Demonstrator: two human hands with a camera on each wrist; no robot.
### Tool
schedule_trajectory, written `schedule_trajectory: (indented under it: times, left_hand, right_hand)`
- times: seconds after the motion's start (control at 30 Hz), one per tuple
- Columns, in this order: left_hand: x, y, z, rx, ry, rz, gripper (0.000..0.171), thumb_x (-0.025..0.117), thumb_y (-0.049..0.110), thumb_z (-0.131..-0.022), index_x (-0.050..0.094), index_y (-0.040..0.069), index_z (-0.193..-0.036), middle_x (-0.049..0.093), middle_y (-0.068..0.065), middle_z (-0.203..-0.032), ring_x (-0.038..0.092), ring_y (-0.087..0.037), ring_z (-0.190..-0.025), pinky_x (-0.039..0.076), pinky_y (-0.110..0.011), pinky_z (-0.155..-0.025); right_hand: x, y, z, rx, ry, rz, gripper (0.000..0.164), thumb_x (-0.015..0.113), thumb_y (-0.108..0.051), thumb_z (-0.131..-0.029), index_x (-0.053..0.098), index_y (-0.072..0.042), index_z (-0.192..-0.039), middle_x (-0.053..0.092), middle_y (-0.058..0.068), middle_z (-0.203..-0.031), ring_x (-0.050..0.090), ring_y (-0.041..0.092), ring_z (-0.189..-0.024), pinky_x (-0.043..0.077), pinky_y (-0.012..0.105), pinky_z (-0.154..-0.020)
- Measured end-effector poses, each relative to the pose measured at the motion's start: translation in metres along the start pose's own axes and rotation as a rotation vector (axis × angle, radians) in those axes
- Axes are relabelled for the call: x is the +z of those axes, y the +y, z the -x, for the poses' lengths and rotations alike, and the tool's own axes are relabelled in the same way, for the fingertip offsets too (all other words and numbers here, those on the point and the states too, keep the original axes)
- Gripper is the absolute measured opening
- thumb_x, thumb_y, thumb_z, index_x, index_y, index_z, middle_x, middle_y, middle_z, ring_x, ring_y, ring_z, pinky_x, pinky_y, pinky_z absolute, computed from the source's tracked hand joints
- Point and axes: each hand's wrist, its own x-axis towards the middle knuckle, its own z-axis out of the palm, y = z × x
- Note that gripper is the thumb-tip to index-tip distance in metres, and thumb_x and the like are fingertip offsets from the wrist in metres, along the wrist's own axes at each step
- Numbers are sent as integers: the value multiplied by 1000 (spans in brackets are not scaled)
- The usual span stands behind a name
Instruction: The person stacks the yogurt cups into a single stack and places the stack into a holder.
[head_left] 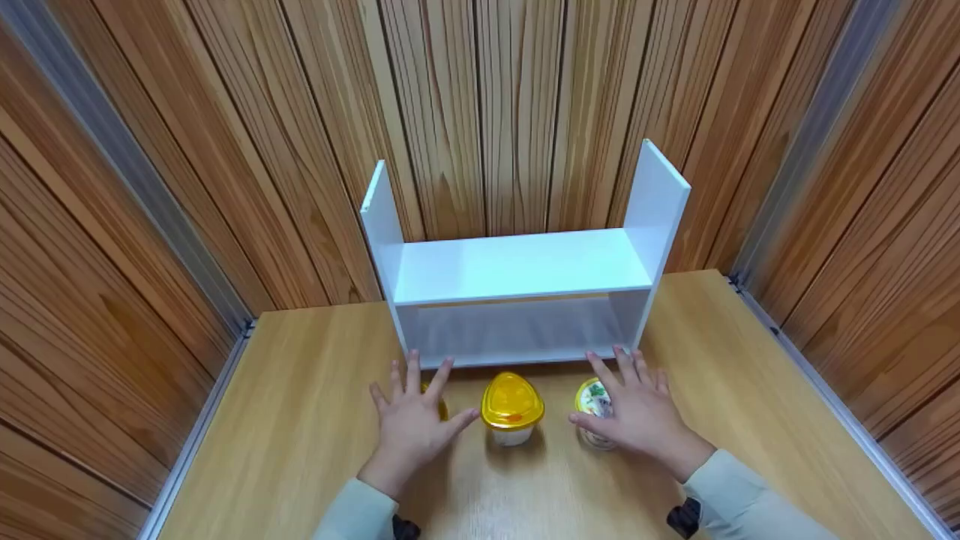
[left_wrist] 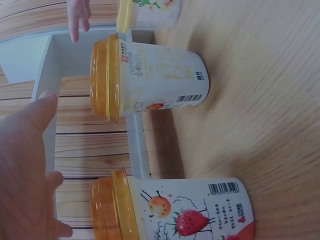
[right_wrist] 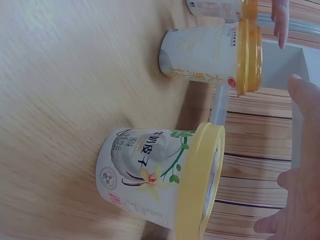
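Observation:
Three lidded yogurt cups stand upright in a row on the wooden table. The middle cup [head_left: 512, 409] has an amber lid and stands between the two hands. My left hand [head_left: 411, 424] is spread above the left cup [left_wrist: 190, 210], which shows a strawberry print and is mostly hidden from the head view. Over the right cup [right_wrist: 150, 175], with its pale yellow rim and flower print, my right hand [head_left: 637, 409] is spread with straight fingers. Neither hand grips anything.
A white two-level shelf [head_left: 525, 266] stands behind the cups against the wood-plank wall [head_left: 517, 112]. Its side panels rise above the upper board. Metal rails [head_left: 199, 442] run along the edges of the table [head_left: 315, 390].

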Motion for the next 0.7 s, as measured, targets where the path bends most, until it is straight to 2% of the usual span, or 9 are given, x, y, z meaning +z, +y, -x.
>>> schedule_trajectory:
  times: [0.17, 0.27, 0.43, 0.6, 0.7]
  left_hand:
    - [1, -4, 3, 11, 47, 19, 92, 41, 90, -81, 35, 37, -157, 16, -21, -166, 24, -53, -146, 13, -78, -111]
    - [2, -6, 4, 14, 69, 39, 90, 45, 86, -83, 36, 36, -157, 19, -21, -165, 29, -51, -144, 18, -75, -112]
    - [2, -9, 6, -17, 67, 109, 90, 52, 82, -83, 37, 34, -157, 21, -19, -165, 28, -45, -146, 19, -70, -116]
    - [3, -15, 6, -45, 88, 173, 89, 60, 77, -81, 40, 32, -155, 26, -17, -163, 33, -42, -144, 22, -65, -117]
    - [4, -18, 6, -54, 110, 186, 89, 62, 76, -81, 41, 31, -155, 30, -17, -161, 37, -42, -141, 26, -64, -116]
  right_hand:
    - [-1, 1, 1, 2, 11, -34, 108, 51, -88, -78, 34, -18, -159, 28, 25, -161, 22, 53, -146, 18, 79, -109]
    - [0, 3, 3, -4, 29, -78, 109, 56, -86, -78, 33, -17, -159, 31, 24, -160, 26, 50, -146, 21, 76, -110]
    - [2, 8, 6, -2, 52, -166, 106, 67, -76, -79, 32, -15, -159, 34, 20, -160, 31, 45, -145, 27, 72, -111]
    - [3, 13, 8, 60, 29, -299, 101, 77, -60, -81, 29, -18, -159, 30, 17, -162, 34, 44, -144, 33, 70, -109]
    - [3, 16, 10, 122, -3, -367, 101, 77, -59, -81, 27, -21, -160, 26, 17, -164, 31, 45, -146, 32, 70, -108]
